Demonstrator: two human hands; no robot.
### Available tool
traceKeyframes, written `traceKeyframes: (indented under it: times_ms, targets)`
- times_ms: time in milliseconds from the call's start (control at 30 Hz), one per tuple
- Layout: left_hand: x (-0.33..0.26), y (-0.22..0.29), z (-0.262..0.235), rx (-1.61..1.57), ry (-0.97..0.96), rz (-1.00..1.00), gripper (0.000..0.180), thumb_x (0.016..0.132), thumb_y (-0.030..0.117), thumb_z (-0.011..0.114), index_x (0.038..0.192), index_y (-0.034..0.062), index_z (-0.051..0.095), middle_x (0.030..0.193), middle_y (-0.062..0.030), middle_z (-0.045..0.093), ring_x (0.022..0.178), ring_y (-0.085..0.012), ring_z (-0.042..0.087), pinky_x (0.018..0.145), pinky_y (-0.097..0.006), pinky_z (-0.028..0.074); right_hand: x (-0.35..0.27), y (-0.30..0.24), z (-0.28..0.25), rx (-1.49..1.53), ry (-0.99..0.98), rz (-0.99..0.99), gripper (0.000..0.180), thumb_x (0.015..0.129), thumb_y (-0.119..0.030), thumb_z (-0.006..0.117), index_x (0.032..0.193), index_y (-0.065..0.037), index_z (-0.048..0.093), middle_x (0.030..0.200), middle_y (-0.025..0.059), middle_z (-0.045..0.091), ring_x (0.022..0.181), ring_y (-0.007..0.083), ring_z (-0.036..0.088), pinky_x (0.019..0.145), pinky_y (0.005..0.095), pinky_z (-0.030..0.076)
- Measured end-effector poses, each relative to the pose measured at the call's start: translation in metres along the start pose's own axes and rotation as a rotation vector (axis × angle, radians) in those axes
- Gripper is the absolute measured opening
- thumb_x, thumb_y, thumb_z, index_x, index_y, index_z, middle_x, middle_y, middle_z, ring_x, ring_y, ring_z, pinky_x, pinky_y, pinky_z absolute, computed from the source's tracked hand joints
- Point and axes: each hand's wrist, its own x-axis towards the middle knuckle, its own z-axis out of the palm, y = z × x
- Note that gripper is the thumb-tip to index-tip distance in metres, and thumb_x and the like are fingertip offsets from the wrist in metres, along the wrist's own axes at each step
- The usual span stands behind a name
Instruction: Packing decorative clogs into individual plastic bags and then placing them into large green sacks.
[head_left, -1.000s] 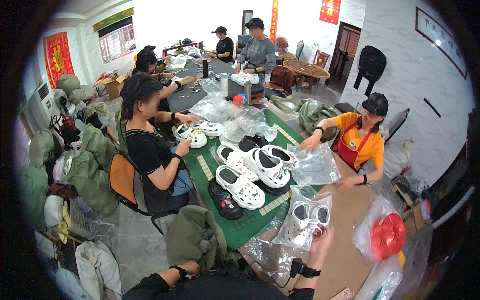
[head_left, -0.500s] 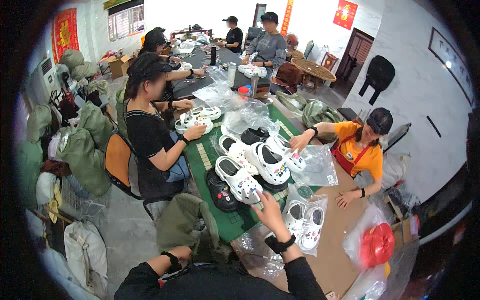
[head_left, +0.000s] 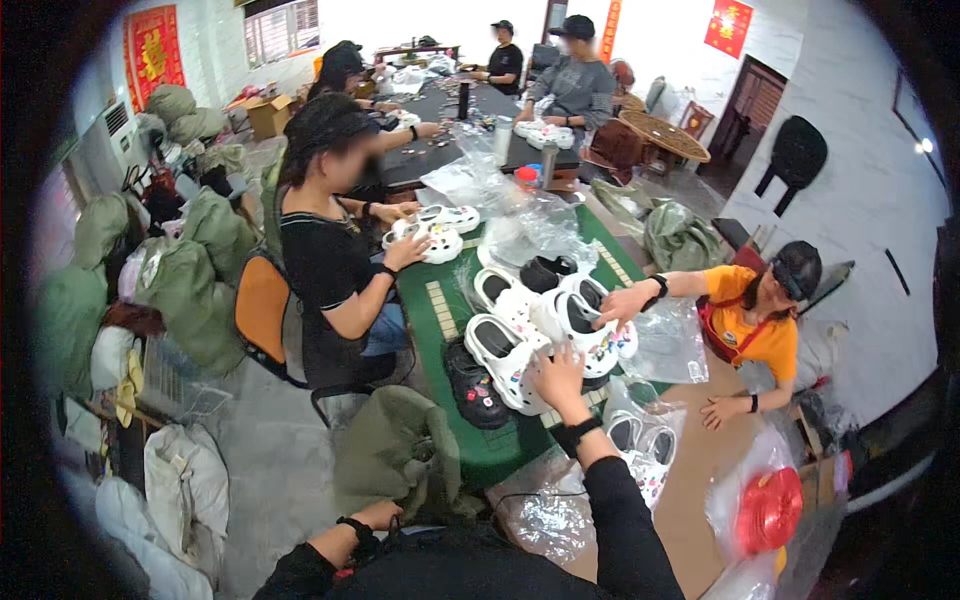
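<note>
My right hand [head_left: 558,380] reaches over the green table [head_left: 440,375] with its fingers stretched out, touching the side of the pile of decorated clogs. Just left of it is a white clog [head_left: 505,365] with a dark insole; beyond it another white clog [head_left: 580,325] lies under a co-worker's hand [head_left: 622,304]. A black clog [head_left: 478,390] with coloured charms sits on the left of the pile. Near my body, away from the table, my left hand [head_left: 380,515] is closed; whatever its fingers hold, if anything, is hidden.
A bagged pair of white clogs [head_left: 645,445] lies right of my forearm. Clear plastic film [head_left: 545,500] covers the near edge. An olive sack [head_left: 395,455] stands close on the left. A red roll [head_left: 768,510] is at right. Another co-worker [head_left: 335,235] handles white clogs at the left.
My right hand has moved forward to the side of the white clogs. The view has shifted, so the scene sits further right. My left hand stays low near my body.
</note>
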Motion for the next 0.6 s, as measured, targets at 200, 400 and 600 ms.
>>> traceKeyframes:
  times_ms: [200, 400, 600]
  targets:
    - [-0.006, 0.059, -0.052, 0.066, 0.065, -0.097, 0.029, 0.067, 0.012, 0.055, 0.093, 0.0018, 0.059, 0.088, -0.0187, 0.059, 0.086, -0.0358, 0.054, 0.072, -0.043, 0.043, -0.051, 0.02, -0.05, 0.245, -0.037, -0.155, 0.04, 0.074, -0.029, 0.058, 0.109, -0.01, 0.051, 0.106, 0.0151, 0.052, 0.092, 0.0331, 0.052, 0.077, 0.0411, 0.042]
    - [0.033, 0.069, -0.099, -0.022, 0.032, 0.081, 0.03, 0.084, 0.027, 0.048, 0.097, 0.0019, 0.058, 0.092, -0.0168, 0.057, 0.087, -0.0345, 0.052, 0.074, -0.043, 0.041, -0.09, 0.002, -0.196, 1.028, -0.562, -0.122, 0.042, 0.081, -0.017, 0.055, 0.12, -0.005, 0.045, 0.105, 0.011, 0.058, 0.089, 0.0191, 0.057, 0.076, 0.0294, 0.044]
    - [0.057, 0.103, -0.138, 0.141, 0.065, 0.131, 0.027, 0.087, 0.026, 0.044, 0.099, 0.0046, 0.057, 0.094, -0.0144, 0.054, 0.093, -0.0315, 0.05, 0.077, -0.041, 0.041, -0.131, 0.044, -0.232, 1.704, 0.018, 0.038, 0.038, 0.084, -0.011, 0.049, 0.12, 0.001, 0.043, 0.096, 0.0147, 0.059, 0.084, 0.0201, 0.057, 0.077, 0.0306, 0.043]
